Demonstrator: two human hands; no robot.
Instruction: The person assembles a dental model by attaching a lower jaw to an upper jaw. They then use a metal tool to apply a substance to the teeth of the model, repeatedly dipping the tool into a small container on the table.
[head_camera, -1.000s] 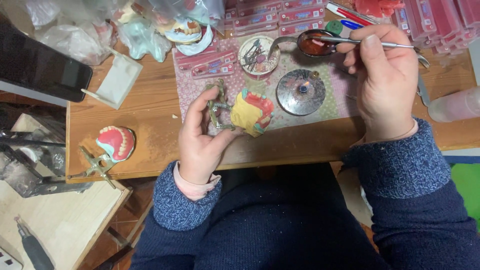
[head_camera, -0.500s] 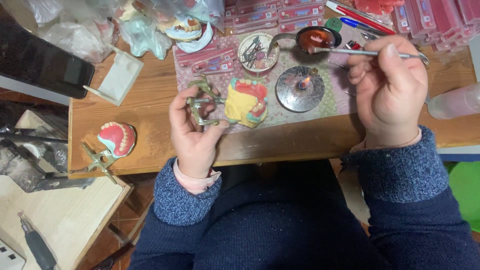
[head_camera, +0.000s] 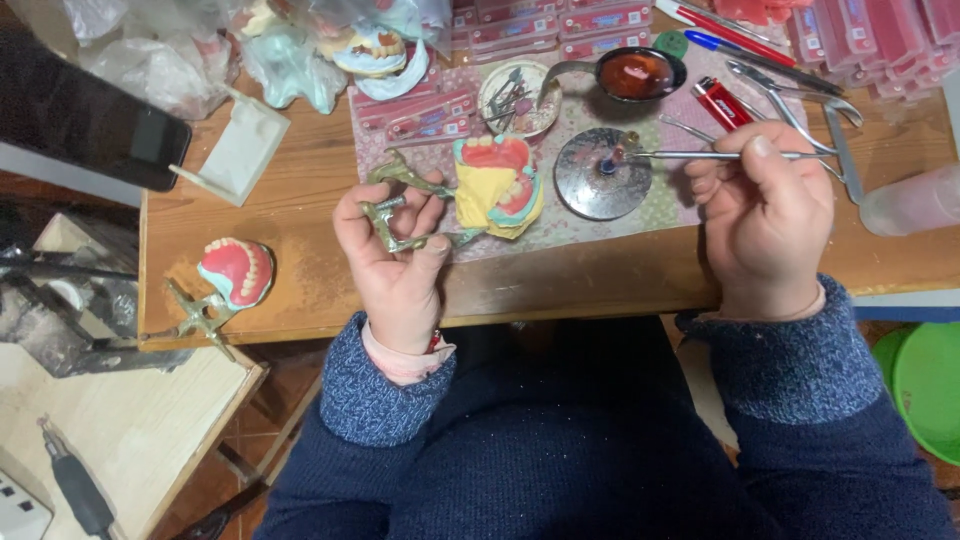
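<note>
My left hand (head_camera: 392, 258) grips the metal frame of a dental articulator (head_camera: 400, 205). On that frame sits a yellow plaster model with pink wax gums and teeth (head_camera: 500, 182), resting over a patterned mat (head_camera: 560, 215). My right hand (head_camera: 765, 215) pinches a thin metal wax tool (head_camera: 700, 154). The tool's tip reaches a small burner on a round metal disc (head_camera: 603, 173). Just behind the disc sits a dark ladle of melted red wax (head_camera: 638, 73).
A second denture on a metal frame (head_camera: 232, 280) stands at the table's left edge. A red lighter (head_camera: 722, 102), pliers (head_camera: 800, 100), pens, a dish of tools (head_camera: 516, 95), pink boxes, plastic bags and a black phone (head_camera: 85, 120) crowd the wooden table (head_camera: 300, 270).
My right hand has brought the wax tool down from the ladle to the burner on the disc. My left hand has tilted the articulator back, so the model's teeth face up.
</note>
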